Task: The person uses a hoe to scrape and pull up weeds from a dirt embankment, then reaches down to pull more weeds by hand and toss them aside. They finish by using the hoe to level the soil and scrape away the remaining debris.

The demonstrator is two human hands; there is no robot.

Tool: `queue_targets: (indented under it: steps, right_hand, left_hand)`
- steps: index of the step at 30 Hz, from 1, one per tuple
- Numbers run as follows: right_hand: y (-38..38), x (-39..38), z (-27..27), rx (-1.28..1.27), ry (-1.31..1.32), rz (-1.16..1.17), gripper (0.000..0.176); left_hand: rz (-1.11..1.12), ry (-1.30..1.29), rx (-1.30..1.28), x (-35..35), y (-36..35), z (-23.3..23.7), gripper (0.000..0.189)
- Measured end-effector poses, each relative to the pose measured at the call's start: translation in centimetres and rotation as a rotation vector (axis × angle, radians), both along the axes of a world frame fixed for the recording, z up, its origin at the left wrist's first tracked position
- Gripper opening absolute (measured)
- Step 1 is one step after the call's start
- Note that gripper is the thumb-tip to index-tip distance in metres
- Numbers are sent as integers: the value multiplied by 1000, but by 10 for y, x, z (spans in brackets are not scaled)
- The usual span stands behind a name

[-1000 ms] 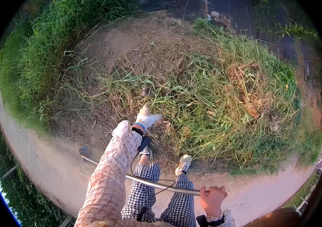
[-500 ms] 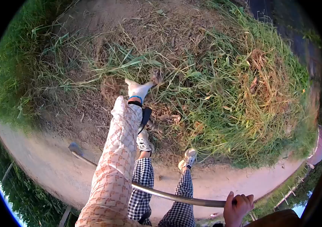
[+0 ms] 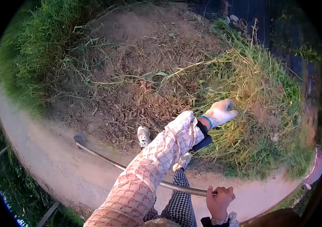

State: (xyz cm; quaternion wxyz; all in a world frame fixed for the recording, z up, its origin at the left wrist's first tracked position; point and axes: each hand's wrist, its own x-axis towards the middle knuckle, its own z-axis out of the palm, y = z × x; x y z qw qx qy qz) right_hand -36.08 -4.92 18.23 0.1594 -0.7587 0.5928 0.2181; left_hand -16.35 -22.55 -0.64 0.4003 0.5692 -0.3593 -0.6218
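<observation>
My left hand [image 3: 221, 112], in a white knitted glove with a blue cuff edge, reaches over the left side of a heap of cut grass and weeds [image 3: 259, 132]. Its fingers are bent, with a gap between thumb and fingers, and no stalks show in the grip. My bare right hand [image 3: 220, 202] is wrapped round the handle end of a hoe [image 3: 185, 189] at the lower right. The hoe's long handle passes behind my left sleeve, and its grey blade [image 3: 80, 140] is over the path at the left.
Bare brown soil [image 3: 138, 45] with loose stalks lies ahead. Tall green grass [image 3: 47, 49] grows at the left. A pale path [image 3: 51, 151] curves below, near my shoes [image 3: 144, 137]. Dark sheeting [image 3: 248, 15] borders the plot at the upper right.
My left hand has swept to the right, and the loose grass has shifted right into the heap, baring soil near my feet. My right hand still holds the hoe, slightly further left in view.
</observation>
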Motion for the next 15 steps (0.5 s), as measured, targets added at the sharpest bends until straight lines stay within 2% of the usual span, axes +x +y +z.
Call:
queue_targets:
  steps: [1,3,4,6,7,8,9,10,14,15]
  right_hand:
    - [2,-2,3,-6,-15,22,28]
    - [5,-9,1,-9,-24,28,27]
    - [4,-9,0,-9,-6,10,28]
    - [4,-3,-3,3,36,-29,28]
    - [2,-2,-9,-15,41,-33,29]
    - [-5,1,-14,-50,40,21,30]
    - [-14,5,-18,-84,40,75,31]
    - [-22,10,-24,-115,40,128,33]
    - [-38,27,-46,-78,214,63,35]
    - [-47,42,-46,-3,291,25,36]
  left_hand:
    - [-5,-40,111,21,21,-25,52]
    - [80,-280,344,75,76,-64,54]
    - [59,-462,432,103,107,-103,56]
    - [-67,-793,609,163,157,-141,56]
    - [-28,-882,602,186,178,-148,60]
    - [-27,-950,625,210,193,-176,69]
    - [-17,-1005,662,226,189,-169,79]
    - [5,-1078,636,244,190,-189,82]
    - [56,-1236,429,289,167,-233,86]
    - [-35,-1159,503,292,166,-245,86]
